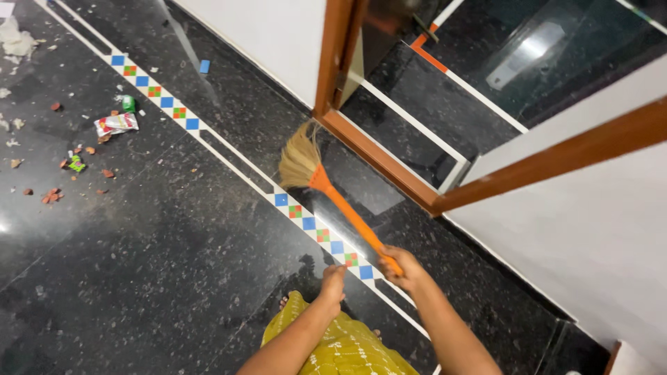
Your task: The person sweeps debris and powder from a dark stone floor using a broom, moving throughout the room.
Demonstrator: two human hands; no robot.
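The left hand (332,281) is a closed fist holding nothing visible, the right hand (403,267) clasps the orange broom (326,187) handle, bristles on the dark floor (174,264) by the door frame (375,156), litter (114,125) beyond.

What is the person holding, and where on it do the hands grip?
The right hand grips a broom at the end of its orange handle. The left hand is closed, holding nothing visible.

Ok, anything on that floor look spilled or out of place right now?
Yes. Litter lies scattered at the left: a crumpled wrapper, reddish scraps and torn paper. The broom, held by the right hand, is near the door frame, away from the litter.
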